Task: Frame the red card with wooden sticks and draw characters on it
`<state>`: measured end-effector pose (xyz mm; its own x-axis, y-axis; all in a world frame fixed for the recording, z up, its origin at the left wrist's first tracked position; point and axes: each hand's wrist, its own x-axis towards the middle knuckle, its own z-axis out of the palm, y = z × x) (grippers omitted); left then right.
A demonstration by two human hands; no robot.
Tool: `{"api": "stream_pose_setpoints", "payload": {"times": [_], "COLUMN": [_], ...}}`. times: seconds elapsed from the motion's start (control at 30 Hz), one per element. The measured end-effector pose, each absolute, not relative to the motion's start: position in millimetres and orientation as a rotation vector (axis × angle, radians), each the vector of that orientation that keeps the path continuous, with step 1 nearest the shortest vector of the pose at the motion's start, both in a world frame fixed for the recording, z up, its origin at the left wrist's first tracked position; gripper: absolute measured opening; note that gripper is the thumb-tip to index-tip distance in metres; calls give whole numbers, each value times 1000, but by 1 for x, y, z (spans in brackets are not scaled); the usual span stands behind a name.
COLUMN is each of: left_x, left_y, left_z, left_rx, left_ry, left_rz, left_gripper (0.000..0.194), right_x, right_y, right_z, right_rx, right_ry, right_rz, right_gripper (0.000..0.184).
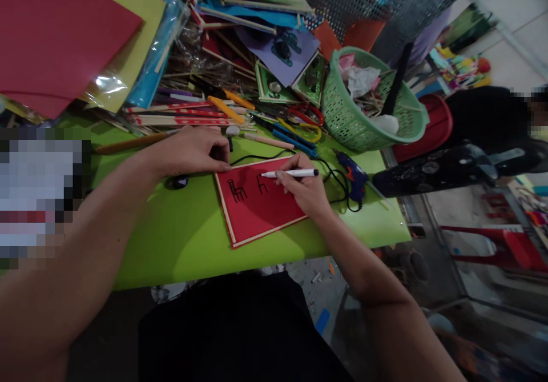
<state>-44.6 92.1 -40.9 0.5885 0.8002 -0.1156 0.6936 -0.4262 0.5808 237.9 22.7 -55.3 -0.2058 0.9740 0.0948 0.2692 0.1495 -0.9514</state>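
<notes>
A red card (274, 213) edged with pale wooden sticks lies tilted on the green table. Black pen strokes show on its left part and near its upper middle. My right hand (306, 188) holds a white marker (295, 173) in a writing grip, its tip at the card beside the middle strokes. My left hand (199, 151) rests by the card's upper left corner with curled fingers, the thumb touching that corner. Whatever may be inside those fingers is hidden. Just below this hand sits a small dark object (178, 182).
Behind the card lie scissors (306, 122), pens and sticks (171, 116). A blue glue gun (351, 176) and its cord lie to the right, near a green basket (363, 119) of scraps. Coloured sheets (64, 33) fill the back left. The green table (180, 245) ends at the front.
</notes>
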Motion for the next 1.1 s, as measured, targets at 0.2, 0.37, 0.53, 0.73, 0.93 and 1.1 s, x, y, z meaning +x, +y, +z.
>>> {"api": "stream_pose_setpoints", "payload": {"times": [0.2, 0.37, 0.53, 0.73, 0.93, 1.1], "left_x": [-45, -46, -45, -44, -44, -44], "left_y": [93, 94, 93, 91, 92, 92], "left_z": [-42, -44, -43, -38, -39, -40], "left_rx": [2239, 2240, 2235, 2248, 2236, 2237], "left_ry": [1180, 1169, 1163, 1185, 1188, 1191], "left_rz": [257, 273, 267, 218, 220, 227], "left_gripper": [29, 31, 30, 36, 34, 29], "right_x": [237, 236, 237, 238, 239, 240], "right_y": [23, 24, 24, 23, 23, 22], "right_z": [-54, -52, -52, -52, -53, -52], "right_rx": [-1234, -1234, -1219, -1234, -1234, -1236], "right_ry": [-1619, -1624, -1643, -1640, -1647, -1641], "right_rz": [1110, 1110, 1113, 1116, 1112, 1120], "right_gripper": [30, 31, 28, 27, 24, 22]}}
